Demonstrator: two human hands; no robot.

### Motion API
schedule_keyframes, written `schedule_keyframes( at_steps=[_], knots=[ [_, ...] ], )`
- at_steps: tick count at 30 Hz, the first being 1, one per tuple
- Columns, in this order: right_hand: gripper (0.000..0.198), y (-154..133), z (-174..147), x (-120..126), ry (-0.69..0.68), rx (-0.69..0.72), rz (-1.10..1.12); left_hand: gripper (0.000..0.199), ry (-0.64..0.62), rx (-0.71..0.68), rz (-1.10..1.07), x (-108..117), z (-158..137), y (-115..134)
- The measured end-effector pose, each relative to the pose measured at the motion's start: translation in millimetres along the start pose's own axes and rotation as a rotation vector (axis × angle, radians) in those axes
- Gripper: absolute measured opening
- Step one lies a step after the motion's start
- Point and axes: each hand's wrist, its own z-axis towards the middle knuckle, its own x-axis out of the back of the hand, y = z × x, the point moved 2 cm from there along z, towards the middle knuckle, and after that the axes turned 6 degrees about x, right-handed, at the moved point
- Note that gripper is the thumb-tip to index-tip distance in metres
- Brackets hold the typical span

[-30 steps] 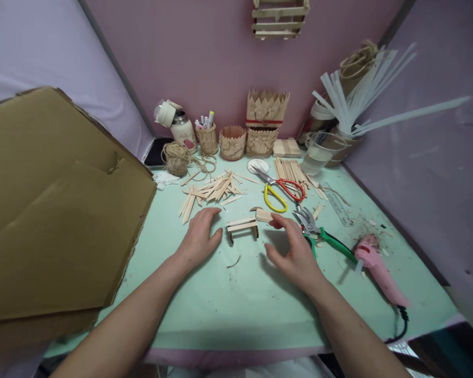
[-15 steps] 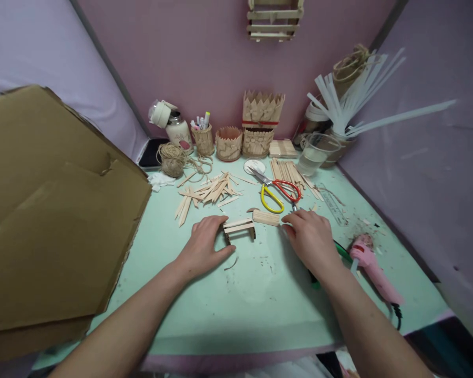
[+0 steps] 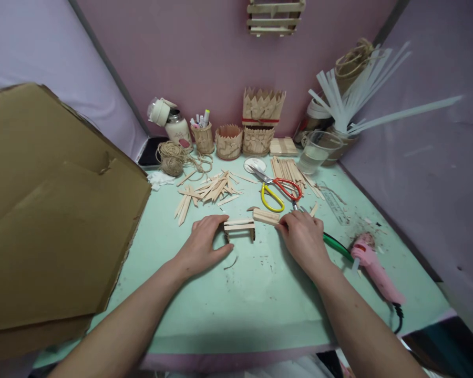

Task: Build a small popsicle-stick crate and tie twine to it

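1. As the head view shows, the left hand [image 3: 203, 245] curves around the left end of a small wooden frame [image 3: 239, 226] on the worktop [image 3: 256, 315], its grip wide, thumb near and fingers far; I cannot tell whether it touches.
2. The right hand [image 3: 304, 237] has a narrow grip at the right end of a flat wooden panel [image 3: 265, 216]; whether it pinches, I cannot tell.
3. Beyond the panel lie scissors [image 3: 268, 181] with 1 red and 1 yellow handle.
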Motion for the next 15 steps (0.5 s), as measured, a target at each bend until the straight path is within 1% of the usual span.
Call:
schedule_keyframes(
  at_steps=[4, 10, 15],
  knots=[
    [0.019, 0.8, -0.9, -1.2, 0.010, 0.005, 0.012, 0.058, -0.012, 0.004, 0.003, 1.7, 0.1, 0.6],
    [0.019, 3.7, -1.9, 4.6, -0.025, -0.052, 0.089, 0.061, -0.025, -0.003, -0.007, 3.9, 0.3, 0.4],
    [0.021, 7.9, -4.4, 10.5, 0.037, -0.065, 0.147, 0.064, -0.009, -0.028, -0.016, 5.6, -0.8, -1.5]
  ],
)
